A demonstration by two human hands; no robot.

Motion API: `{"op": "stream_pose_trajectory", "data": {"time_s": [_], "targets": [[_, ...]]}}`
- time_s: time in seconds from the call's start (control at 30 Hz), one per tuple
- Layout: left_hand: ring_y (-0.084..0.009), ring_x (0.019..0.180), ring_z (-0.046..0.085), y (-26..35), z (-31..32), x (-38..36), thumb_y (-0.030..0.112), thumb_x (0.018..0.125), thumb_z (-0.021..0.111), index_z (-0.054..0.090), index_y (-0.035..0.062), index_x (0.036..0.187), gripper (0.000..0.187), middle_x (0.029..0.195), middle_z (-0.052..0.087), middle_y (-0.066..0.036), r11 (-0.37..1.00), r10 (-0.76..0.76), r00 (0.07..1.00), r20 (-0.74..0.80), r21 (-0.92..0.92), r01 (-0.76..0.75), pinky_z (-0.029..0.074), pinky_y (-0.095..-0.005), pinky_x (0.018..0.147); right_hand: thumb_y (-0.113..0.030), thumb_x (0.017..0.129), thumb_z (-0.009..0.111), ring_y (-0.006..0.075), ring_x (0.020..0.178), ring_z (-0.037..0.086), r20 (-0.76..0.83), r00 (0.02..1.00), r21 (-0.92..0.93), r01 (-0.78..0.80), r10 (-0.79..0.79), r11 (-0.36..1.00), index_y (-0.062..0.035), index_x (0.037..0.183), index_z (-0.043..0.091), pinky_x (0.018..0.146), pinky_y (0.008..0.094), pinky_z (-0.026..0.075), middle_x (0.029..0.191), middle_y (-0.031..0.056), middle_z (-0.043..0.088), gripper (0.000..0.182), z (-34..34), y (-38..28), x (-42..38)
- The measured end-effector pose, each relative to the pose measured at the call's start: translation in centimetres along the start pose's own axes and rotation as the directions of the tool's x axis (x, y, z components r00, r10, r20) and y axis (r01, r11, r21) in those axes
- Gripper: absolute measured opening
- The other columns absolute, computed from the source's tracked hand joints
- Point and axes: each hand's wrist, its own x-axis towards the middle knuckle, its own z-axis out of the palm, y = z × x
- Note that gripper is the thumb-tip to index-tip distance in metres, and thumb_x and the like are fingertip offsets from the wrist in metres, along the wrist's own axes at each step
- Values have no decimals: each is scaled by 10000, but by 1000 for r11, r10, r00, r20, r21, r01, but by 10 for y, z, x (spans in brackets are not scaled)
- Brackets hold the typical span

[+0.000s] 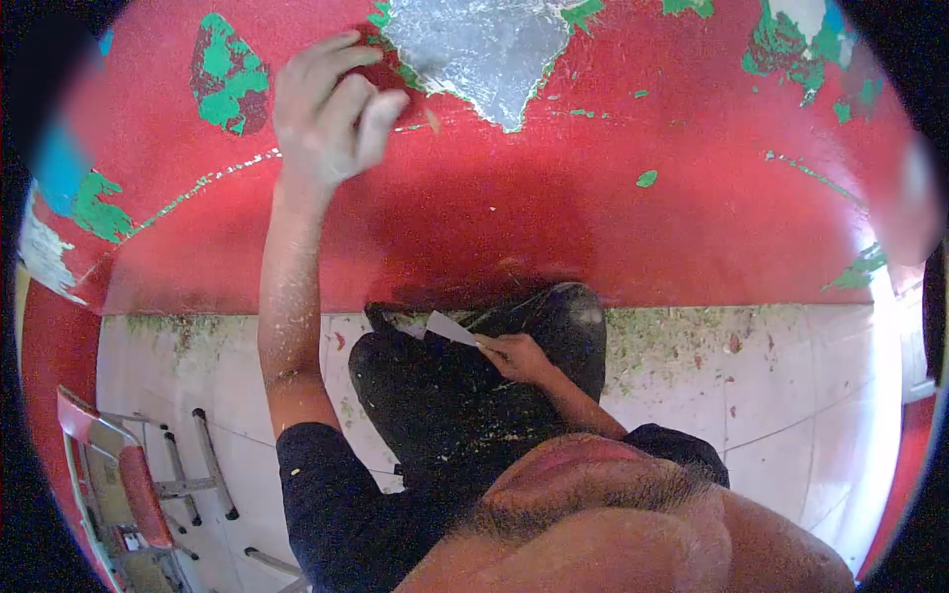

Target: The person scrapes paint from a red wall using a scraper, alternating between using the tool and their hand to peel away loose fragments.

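Note:
My left hand [334,107] is raised against the red painted wall [474,208], beside the left edge of a bare grey patch [484,49] ringed with green paint. Its fingers are loosely bent and slightly blurred, the thumb stands apart, and I see nothing held in it. Low over my lap, my right hand [514,356] is closed on the end of a flat, pale grey blade-like piece [451,329]. That piece points up and left, in front of my dark trousers [425,385].
Paint flakes [682,341] litter the pale tiled floor [761,445] along the wall's base. A chair with red parts and metal legs [148,484] lies at lower left. Other chipped green patches [229,74] show on the wall.

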Motion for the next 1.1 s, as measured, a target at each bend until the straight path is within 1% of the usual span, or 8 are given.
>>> {"op": "stream_pose_trajectory", "data": {"time_s": [0.27, 0.43, 0.5, 0.6, 0.77, 0.87, 1.0, 1.1], "targets": [[-238, 1426, 377, 52, 66, -58, 605, 846, 615, 458, 235, 1462, 736, 1535, 423, -83, 982, 23, 853, 522, 148, -117, 137, -675, 1146, -208, 963, 608, 348, 653, 642, 25, 1000, -65, -3, 5, 998, -119, 1289, 657, 636, 442, 537, 724, 168, 638, 341, 8, 6, -2], [-136, 1456, 329, 4, 36, -4, 602, 815, 636, 453, 417, 1450, 686, 1527, 434, 28, 936, -236, 941, 241, 316, 154, 151, -712, 1124, -198, 962, 614, 351, 716, 674, 39, 999, 27, -25, 24, 999, -91, 1274, 659, 659, 438, 544, 779, 188, 667, 333, -4, -1, 0], [-309, 1326, 459, -38, 60, 26, 420, 886, 640, 585, 165, 1302, 491, 1405, 527, -134, 778, -153, 928, -340, 537, 325, 277, -595, 1122, -201, 964, 614, 354, 739, 683, 67, 997, 12, -30, 29, 999, -85, 1276, 656, 665, 433, 546, 817, 197, 680, 335, -2, -6, 1], [-408, 1451, 290, 4, 42, 53, 424, 941, 545, 392, 58, 1480, 669, 1589, 297, -196, 842, -477, 867, -140, 208, 497, 98, -635, 1183, -205, 966, 618, 352, 748, 690, 59, 998, 22, -11, 9, 1000, -78, 1267, 661, 666, 420, 548, 868, 204, 695, 330, -8, -5, 3], [-125, 1456, 319, 29, 64, 27, 501, 829, 682, 463, 403, 1448, 663, 1550, 409, 78, 968, 228, 909, 349, 22, -252, 176, -544, 1210, -239, 978, 582, 361, 712, 687, 9, 996, 95, -86, 86, 992, -143, 1305, 644, 649, 440, 553, 846, 189, 699, 346, -1, 7, -4], [-280, 1468, 274, -3, 15, 61, 480, 875, 611, 339, 219, 1526, 753, 1600, 296, -62, 988, -153, 784, 601, 83, 130, 138, -579, 1196, -253, 979, 588, 349, 732, 701, -59, 994, 94, -84, 90, 992, -138, 1296, 651, 651, 437, 560, 870, 185, 707, 343, -5, -6, -1], [-424, 1483, 215, -32, 34, 42, 517, 948, 471, 274, 86, 1558, 772, 1621, 225, -199, 648, -508, 805, -307, 480, 592, 126, -676, 1154, -274, 984, 583, 349, 748, 706, -14, 995, 57, -94, 95, 994, -129, 1292, 651, 665, 434, 566, 896, 187, 712, 347, -4, -8, -1], [-415, 1515, 102, 8, 49, 44, 471, 980, 443, 206, 108, 1588, 746, 1647, 165, -173, 716, -484, 875, 10, 580, 389, 111, -716, 1138, -286, 987, 581, 356, 743, 702, -9, 997, 38, -77, 78, 996, -123, 1280, 659, 674, 426, 570, 909, 194, 711, 344, -4, 0, -1]]}}
